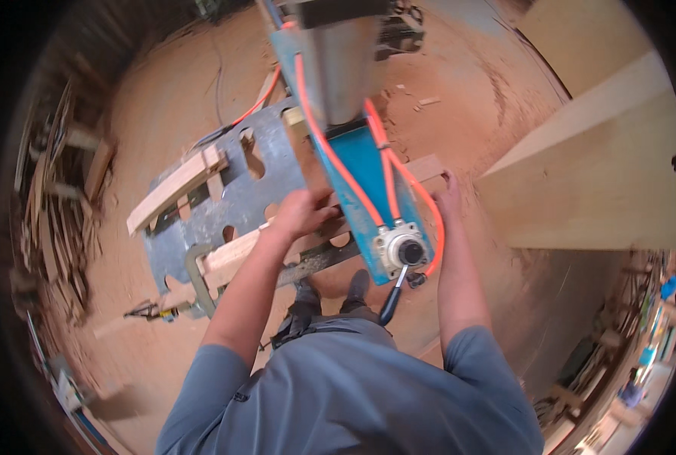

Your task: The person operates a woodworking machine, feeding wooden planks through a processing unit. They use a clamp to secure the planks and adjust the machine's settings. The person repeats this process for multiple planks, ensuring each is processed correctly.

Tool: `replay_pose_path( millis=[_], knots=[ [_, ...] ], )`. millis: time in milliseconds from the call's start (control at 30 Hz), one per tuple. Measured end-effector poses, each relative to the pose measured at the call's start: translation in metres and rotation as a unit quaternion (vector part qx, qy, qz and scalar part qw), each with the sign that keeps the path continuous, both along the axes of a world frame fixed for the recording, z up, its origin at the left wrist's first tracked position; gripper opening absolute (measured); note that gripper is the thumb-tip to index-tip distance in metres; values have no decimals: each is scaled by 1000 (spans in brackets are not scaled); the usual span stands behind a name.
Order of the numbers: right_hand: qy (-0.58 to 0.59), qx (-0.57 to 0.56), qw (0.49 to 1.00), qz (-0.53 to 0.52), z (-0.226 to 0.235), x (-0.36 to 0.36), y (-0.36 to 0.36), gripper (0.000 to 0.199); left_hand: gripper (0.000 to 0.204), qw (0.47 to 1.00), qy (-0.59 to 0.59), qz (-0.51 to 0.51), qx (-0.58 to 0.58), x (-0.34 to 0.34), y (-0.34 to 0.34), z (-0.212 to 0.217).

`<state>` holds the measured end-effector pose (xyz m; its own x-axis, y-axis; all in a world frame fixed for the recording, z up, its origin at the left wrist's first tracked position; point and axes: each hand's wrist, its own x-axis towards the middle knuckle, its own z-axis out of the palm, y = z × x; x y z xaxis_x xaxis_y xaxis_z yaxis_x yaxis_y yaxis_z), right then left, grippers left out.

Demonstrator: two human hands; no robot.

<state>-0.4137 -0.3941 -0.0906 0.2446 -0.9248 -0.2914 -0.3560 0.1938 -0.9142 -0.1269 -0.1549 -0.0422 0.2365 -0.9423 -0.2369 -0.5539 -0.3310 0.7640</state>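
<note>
A blue machine arm point(360, 163) crosses in front of me, carrying a metal cylinder point(341, 72) and, at its near end, a hand valve point(402, 250) with a black-handled lever. Beneath the arm lies a wooden piece point(426, 167), its middle hidden. My right hand point(448, 196) curls round the right end of this piece. On the arm's left side, my left hand point(301, 214) is closed at the wood, its fingertips partly hidden. Nearest to my left forearm, a long wooden board point(235, 250) lies on the grey metal table point(201, 216).
Another wooden piece point(172, 189) rests on the slotted table, and a metal clamp point(196, 269) grips its near edge. Orange hoses point(351, 186) run along the arm. Scrap wood point(61, 205) is heaped at left. Large pale panels point(596, 174) stand at right. Sawdust covers the floor.
</note>
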Motion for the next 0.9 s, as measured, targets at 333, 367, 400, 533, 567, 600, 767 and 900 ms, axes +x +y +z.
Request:
replay_pose_path(
  millis=[333, 367, 400, 533, 567, 600, 767, 900],
  knots=[
    [169, -118, 976, 66, -3, -5, 4, 76, 33, 976, 176, 31, 127, 36, 18, -7],
    [164, -102, 979, 63, 2, -3, 5, 76, 33, 975, 175, 34, 136, 33, 15, 0],
    [158, -86, 982, 61, 10, 0, 8, 76, 33, 974, 171, 38, 147, 31, 15, 2],
    [120, -131, 982, 58, -2, -1, 7, 75, 33, 970, 176, 51, 158, 31, 16, 2],
    [124, -135, 982, 53, -6, -3, 7, 75, 34, 969, 184, 55, 153, 31, 17, 0],
    [130, -140, 980, 54, -7, -2, 8, 75, 35, 972, 175, 47, 150, 31, 18, -4],
    [195, -172, 965, 42, 6, -1, 5, 65, 42, 976, 176, -1, 125, 42, 15, -34],
    [153, -325, 933, -35, 65, 6, 16, 45, 40, 967, 240, -1, 84, 55, 21, -81]
  ],
)
